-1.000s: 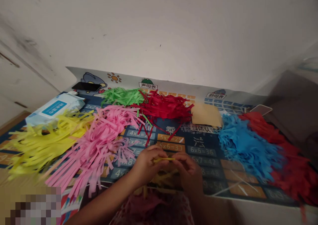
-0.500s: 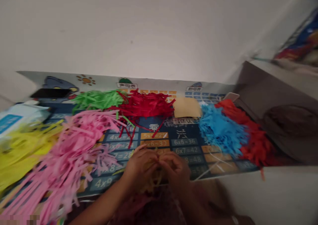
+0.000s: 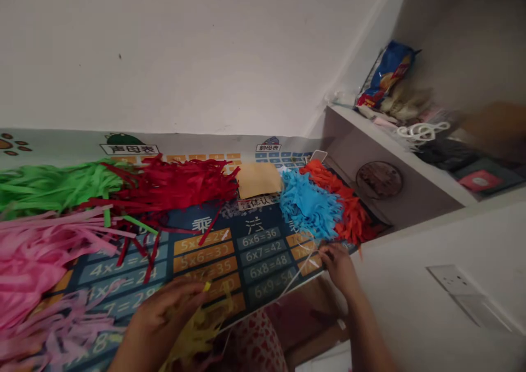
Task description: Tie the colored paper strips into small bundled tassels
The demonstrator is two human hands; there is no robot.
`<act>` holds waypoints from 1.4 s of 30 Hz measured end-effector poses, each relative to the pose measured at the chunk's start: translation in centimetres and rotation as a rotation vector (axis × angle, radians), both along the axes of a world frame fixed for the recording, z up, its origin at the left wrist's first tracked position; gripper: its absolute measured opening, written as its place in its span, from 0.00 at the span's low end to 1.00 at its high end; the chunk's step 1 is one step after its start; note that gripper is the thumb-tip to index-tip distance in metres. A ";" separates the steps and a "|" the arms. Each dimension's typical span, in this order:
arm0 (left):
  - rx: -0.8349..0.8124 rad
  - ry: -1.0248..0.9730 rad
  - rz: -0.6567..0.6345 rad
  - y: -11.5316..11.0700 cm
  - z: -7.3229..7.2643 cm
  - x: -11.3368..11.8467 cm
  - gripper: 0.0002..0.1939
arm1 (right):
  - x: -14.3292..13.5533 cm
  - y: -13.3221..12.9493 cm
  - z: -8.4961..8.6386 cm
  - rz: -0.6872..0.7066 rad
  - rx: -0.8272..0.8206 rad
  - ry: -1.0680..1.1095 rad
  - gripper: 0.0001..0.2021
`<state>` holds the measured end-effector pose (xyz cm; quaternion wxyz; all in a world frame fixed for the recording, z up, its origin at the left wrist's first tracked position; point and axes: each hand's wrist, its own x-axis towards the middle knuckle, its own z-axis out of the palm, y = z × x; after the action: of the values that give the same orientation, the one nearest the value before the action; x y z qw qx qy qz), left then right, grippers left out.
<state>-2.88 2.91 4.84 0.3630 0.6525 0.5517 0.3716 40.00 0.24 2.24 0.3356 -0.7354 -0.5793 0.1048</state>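
Observation:
My left hand is closed at the lower middle, pinching a bunch of yellow paper strips. A small yellow end pokes out past its fingertips, and the loose strips hang beneath over the table edge. At the right, my right hand has its fingertips pinched on a thin white string. From there the string loops on the mat and runs down over the edge. Just beyond the right hand lies a pile of blue fringed strips, with orange-red fringed strips beside it.
Green strips, red strips, pink strips and lilac strips cover the left of the printed mat. A tan paper square lies at the back. A shelf with packets stands right.
My view has turned right. The hands, together before, are now apart: the right has moved right to the white string, while the left keeps the yellow strips.

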 end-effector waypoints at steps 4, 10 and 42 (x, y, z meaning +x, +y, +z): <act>-0.110 -0.127 -0.003 0.3 0.3 1.4 0.18 | -3.5 0.1 1.2 0.057 -0.027 0.126 0.13; -0.415 -0.581 0.123 -0.5 0.7 2.3 0.18 | -14.9 1.5 2.2 0.353 -0.229 0.878 0.14; -0.461 -0.703 0.147 -1.0 -0.7 -1.5 0.15 | -27.6 4.9 3.3 0.783 -0.649 1.027 0.28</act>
<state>-4.41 1.92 4.18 0.6379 0.3467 0.5081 0.4634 12.39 5.11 5.51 0.2680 -0.3946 -0.5092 0.7164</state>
